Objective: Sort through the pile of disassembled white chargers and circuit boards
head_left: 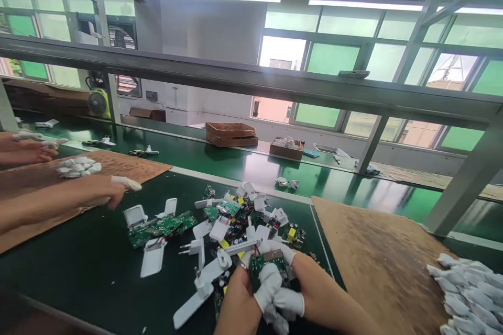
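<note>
Both my hands meet at the bottom centre over a dark green mat (90,267). My left hand (239,303) and my right hand (310,293), wearing white finger cots, grip one small green circuit board (262,263) between them. Just beyond lies a pile of green circuit boards and white plug housings (236,220). Loose white housings (153,257) and a board (161,227) lie to the left of the pile.
A co-worker's forearm and hand (78,196) reach in from the left over a brown board (129,167). Another brown board (377,251) lies right, with white finger cots (471,293) heaped on it. A green conveyor (251,167) carries cardboard trays (231,134) behind.
</note>
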### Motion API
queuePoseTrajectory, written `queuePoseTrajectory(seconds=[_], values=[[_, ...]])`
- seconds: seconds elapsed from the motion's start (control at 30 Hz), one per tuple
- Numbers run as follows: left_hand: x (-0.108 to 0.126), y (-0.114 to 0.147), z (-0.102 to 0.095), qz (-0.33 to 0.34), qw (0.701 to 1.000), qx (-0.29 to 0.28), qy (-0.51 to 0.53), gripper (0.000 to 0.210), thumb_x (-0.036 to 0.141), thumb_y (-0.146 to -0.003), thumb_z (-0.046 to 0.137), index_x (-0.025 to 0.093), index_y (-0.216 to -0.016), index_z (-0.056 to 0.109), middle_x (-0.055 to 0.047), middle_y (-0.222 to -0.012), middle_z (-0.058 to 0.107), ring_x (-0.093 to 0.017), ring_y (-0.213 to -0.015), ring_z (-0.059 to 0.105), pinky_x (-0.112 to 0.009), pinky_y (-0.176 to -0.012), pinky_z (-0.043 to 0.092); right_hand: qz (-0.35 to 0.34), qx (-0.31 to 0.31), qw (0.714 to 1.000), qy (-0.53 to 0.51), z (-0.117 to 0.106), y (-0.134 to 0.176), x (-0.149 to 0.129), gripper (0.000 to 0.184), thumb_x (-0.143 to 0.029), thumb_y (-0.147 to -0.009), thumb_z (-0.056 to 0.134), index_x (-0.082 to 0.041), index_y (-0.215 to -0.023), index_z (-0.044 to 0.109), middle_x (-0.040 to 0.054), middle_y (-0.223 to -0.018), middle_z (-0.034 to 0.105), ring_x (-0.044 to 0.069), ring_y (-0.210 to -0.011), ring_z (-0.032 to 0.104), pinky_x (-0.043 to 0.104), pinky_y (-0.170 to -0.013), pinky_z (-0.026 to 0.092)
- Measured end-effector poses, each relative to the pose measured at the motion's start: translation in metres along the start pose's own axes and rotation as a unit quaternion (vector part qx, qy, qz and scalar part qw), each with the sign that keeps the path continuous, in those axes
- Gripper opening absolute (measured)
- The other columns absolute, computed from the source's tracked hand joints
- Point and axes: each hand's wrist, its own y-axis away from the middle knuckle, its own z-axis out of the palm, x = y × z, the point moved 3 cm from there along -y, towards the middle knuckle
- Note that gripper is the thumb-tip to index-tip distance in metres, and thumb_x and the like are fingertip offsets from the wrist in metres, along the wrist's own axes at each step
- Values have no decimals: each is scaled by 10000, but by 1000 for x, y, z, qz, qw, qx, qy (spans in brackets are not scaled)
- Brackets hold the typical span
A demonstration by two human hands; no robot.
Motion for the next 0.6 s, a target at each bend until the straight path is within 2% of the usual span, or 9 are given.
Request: queuePoseTrajectory(seconds=[0.17,0.33,0.6], values=[[-3,1,0,-22,997,-45,52,648,312,-425,721,156,-1004,475,-68,-873,582,-235,-896,502,-284,-782,428,25,-10,999,37,1,2,7,373,-389,-763,432,-149,-1049,428,57,-850,527,184,-784,465,239,-708,354],[-6,-3,-4,-16,999,-18,29,676,288,-450,709,143,-1043,418,-50,-969,553,-215,-973,455,-255,-834,385,31,-27,995,93,7,0,11,349,-436,-757,403,-143,-930,483,60,-757,528,194,-720,458,258,-702,349],[-4,-2,-9,6,1000,-8,8,471,290,-433,706,130,-844,540,-55,-827,604,-233,-880,510,-279,-745,439,26,-31,989,140,10,1,9,320,-431,-737,409,-156,-877,495,55,-729,509,188,-679,445,255,-677,350]])
